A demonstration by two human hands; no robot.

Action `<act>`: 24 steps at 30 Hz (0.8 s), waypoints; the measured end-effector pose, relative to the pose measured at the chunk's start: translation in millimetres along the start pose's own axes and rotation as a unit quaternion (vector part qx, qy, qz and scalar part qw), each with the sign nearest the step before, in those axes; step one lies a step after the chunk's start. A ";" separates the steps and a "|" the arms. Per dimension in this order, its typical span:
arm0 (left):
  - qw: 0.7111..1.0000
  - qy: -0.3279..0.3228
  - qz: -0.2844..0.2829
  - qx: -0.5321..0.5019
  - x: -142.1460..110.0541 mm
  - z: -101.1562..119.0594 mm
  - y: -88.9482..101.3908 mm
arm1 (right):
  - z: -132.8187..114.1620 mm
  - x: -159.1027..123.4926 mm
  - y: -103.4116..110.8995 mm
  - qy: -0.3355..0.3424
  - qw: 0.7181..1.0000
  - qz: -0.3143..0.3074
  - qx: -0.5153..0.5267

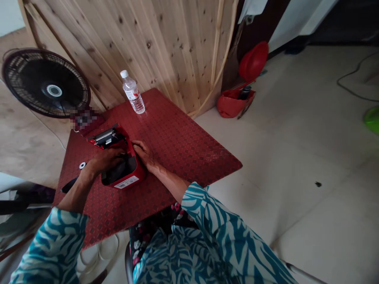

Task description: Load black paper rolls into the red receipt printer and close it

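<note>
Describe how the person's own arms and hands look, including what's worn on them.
The left sleeve and right sleeve, of loose fabric, both carry wavy, zebra-like stripes in teal blue and off-white, and end partway down the forearm. The bare left hand and right hand wear no gloves. Details as small as rings cannot be made out.

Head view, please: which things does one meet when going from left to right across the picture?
Fan's round cage → left hand → right hand → red container on the floor → small dark scrap → green object at the edge.
</note>
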State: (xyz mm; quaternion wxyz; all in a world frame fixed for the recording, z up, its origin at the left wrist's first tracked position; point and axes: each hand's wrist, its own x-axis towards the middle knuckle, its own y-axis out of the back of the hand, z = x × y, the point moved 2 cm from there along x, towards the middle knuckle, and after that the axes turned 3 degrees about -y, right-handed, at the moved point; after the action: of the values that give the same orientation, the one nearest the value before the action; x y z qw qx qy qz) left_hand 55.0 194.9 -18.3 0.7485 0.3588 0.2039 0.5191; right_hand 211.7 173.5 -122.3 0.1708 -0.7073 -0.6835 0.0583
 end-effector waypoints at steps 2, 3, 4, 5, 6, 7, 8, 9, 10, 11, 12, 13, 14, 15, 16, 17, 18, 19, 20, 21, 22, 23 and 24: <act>0.998 0.003 -0.054 0.015 0.9 0.8 -1.5 | 0.4 0.1 -0.1 -0.001 1.000 -0.001 0.002; 0.997 0.004 -0.069 0.023 0.8 2.3 -1.7 | 0.7 0.2 -0.2 -0.001 1.000 -0.002 0.003; 0.997 0.003 -0.072 0.030 0.2 4.7 -1.3 | 0.9 0.3 -0.2 -0.001 1.000 -0.003 0.004; 0.997 0.002 -0.070 0.037 -1.3 7.7 -0.5 | 1.3 0.5 -0.2 0.000 1.000 -0.004 0.005; 0.997 0.001 -0.064 0.042 -3.7 11.3 0.7 | 1.6 0.5 -0.1 0.001 1.000 -0.004 0.004; 0.997 -0.001 -0.057 0.046 -7.2 15.3 2.6 | 1.9 0.5 0.1 0.002 1.000 -0.004 0.004; 0.997 -0.006 -0.052 0.051 -11.9 19.5 5.1 | 2.2 0.4 0.4 0.003 1.000 -0.003 0.002; 0.997 -0.012 -0.049 0.058 -17.8 23.8 8.6 | 2.5 0.2 0.6 0.003 1.000 -0.003 0.000; 0.996 -0.022 -0.045 0.068 -24.6 27.8 13.0 | 2.6 -0.1 0.8 0.003 1.000 -0.003 -0.003; 0.996 -0.033 -0.037 0.080 -32.1 31.5 18.8 | 2.7 -0.4 1.0 0.002 1.000 -0.004 -0.005; 0.995 -0.043 -0.023 0.092 -40.0 34.4 25.8 | 2.7 -0.7 1.1 0.001 1.000 -0.005 -0.006; 0.994 -0.048 0.000 0.099 -47.6 36.2 34.0 | 2.7 -1.0 1.0 0.001 1.000 -0.007 -0.006; 0.993 -0.048 0.031 0.101 -54.6 36.8 43.2 | 2.7 -1.1 1.0 0.001 1.000 -0.007 -0.005; 0.992 -0.040 0.065 0.099 -60.5 36.1 52.9 | 2.9 -1.2 1.1 0.001 1.000 -0.006 -0.002; 0.990 -0.024 0.098 0.096 -65.0 33.9 62.5 | 3.3 -1.2 1.1 0.000 1.000 -0.005 0.001; 0.987 -0.004 0.128 0.097 -67.6 30.2 71.4 | 3.9 -1.2 1.2 -0.002 1.000 -0.004 0.003; 0.983 0.020 0.154 0.101 -68.4 25.1 79.2 | 4.7 -1.0 1.4 -0.004 1.000 -0.002 0.003; 0.978 0.044 0.174 0.108 -67.2 18.7 85.5 | 5.7 -0.9 1.6 -0.006 1.000 -0.002 0.003; 0.974 0.067 0.186 0.114 -64.2 11.0 89.9 | 6.6 -0.6 2.0 -0.007 1.000 -0.001 0.004; 0.971 0.085 0.191 0.118 -59.7 2.2 92.4 | 7.6 -0.4 2.3 -0.005 1.000 -0.002 0.004; 0.970 0.096 0.192 0.118 -53.9 -7.2 93.1 | 8.5 -0.1 2.6 -0.002 1.000 -0.003 0.004; 0.971 0.099 0.186 0.112 -47.2 -17.0 92.1 | 9.4 0.2 2.8 -0.002 1.000 -0.005 0.003; 0.975 0.096 0.175 0.101 -40.3 -26.7 89.7 | 10.1 0.5 3.0 -0.003 1.000 -0.006 0.002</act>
State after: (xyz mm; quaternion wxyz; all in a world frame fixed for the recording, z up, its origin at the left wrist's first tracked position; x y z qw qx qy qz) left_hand -34.9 184.6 28.5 0.5825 0.4115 0.2599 0.6510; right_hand 211.4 175.6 -132.6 0.1706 -0.7025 -0.6882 0.0607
